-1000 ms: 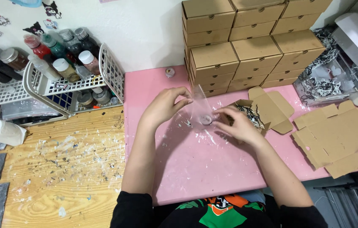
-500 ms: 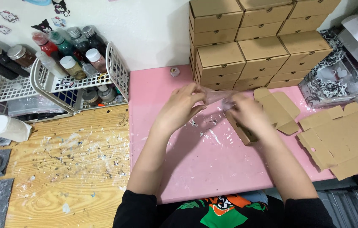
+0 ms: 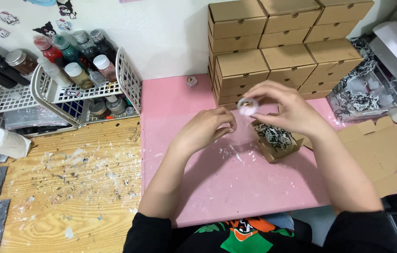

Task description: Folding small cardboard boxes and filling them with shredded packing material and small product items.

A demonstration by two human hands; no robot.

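free: pink mat (image 3: 236,187) | blocked: stacked boxes (image 3: 273,51), open box (image 3: 275,140)

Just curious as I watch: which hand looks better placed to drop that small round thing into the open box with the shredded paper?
Probably the right hand: it already pinches the small round item and hovers directly above the open box. The left hand sits further left over the pink mat, holding what seems to be clear wrap.

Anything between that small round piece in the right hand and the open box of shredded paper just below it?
Nothing visible. The right hand holds the small round piece in its fingers above the pink mat, and the open box lies uncovered just beside it. The left hand stays off to the side.
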